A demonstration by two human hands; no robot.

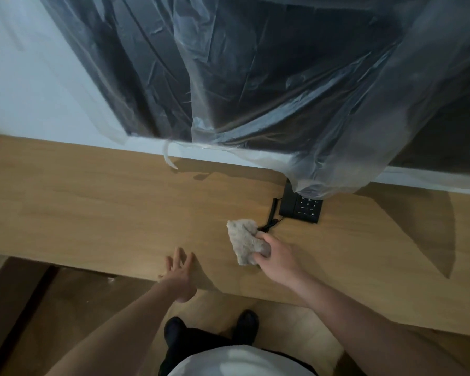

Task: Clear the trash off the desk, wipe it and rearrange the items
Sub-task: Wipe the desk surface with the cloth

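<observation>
1. While the right hand (276, 252) grips a crumpled beige cloth (246, 241), fingers and thumb curled round its right side, the cloth sits on the wooden bench (106, 207), centre-right, nearer the near edge than the far one.
2. Left hand (180, 272) is open, fingers spread and straight, over the near edge of the bench, left of the cloth and apart from it. Can't tell if the fingertips touch the wood or hover just above it.
3. Black desk phone (300, 207) stands on the bench just beyond the cloth, to its far right. Keypad faces up; far part of the phone is hidden under hanging plastic.
4. Phone handset (273, 208) lies along the left side of the phone base; its coiled cord (269, 225) runs toward the cloth and reaches its far edge, close by the right hand's fingers.
5. Clear plastic sheet (337, 131) drapes over a large dark panel (255, 63) on the far wall; its lower right fold hangs down onto the phone.
6. White wall (25, 77) shows far left, behind the bench.
7. Below the near edge: wood-look floor (79, 308), two black shoes (246, 325), dark trousers, white top of the person at bottom centre.
</observation>
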